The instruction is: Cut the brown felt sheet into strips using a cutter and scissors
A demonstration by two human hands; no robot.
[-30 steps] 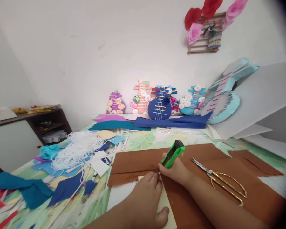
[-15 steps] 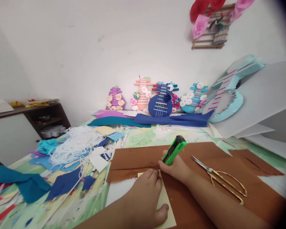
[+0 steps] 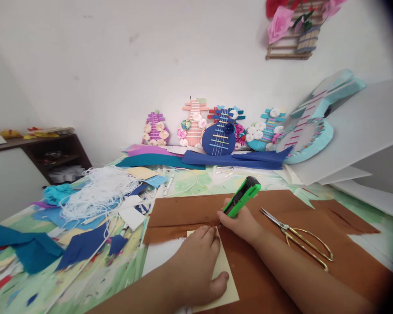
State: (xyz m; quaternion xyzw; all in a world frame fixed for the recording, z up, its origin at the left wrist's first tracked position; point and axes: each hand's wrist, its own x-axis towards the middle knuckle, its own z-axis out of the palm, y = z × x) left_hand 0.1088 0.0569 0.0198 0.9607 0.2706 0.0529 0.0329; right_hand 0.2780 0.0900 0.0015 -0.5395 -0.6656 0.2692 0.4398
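My left hand [image 3: 196,266] lies flat on a cream card [image 3: 227,285], fingers together and thumb out to the side, pressing it onto a brown sheet [image 3: 281,209]. In my right hand [image 3: 240,224] is a green utility knife [image 3: 242,197], gripped low and leaning to the right. Its lower end points at the brown sheet by the card's upper right corner; the blade tip is too small to make out clearly. Gold-handled scissors [image 3: 294,237] rest on the brown sheet, right of my right hand, with their blades nearly closed.
Left on the table are a tangle of white cord [image 3: 100,192], blue scraps [image 3: 83,246] and a teal strip [image 3: 36,253]. Behind stand several paper lutes, including a dark blue one [image 3: 212,146]. A large light-blue lute [image 3: 324,139] leans at the right. A smaller brown piece [image 3: 343,216] lies nearby.
The camera view has shifted slightly, so the whole scene sits a little higher. The knife leans a little more to the right; my left hand stays on the card.
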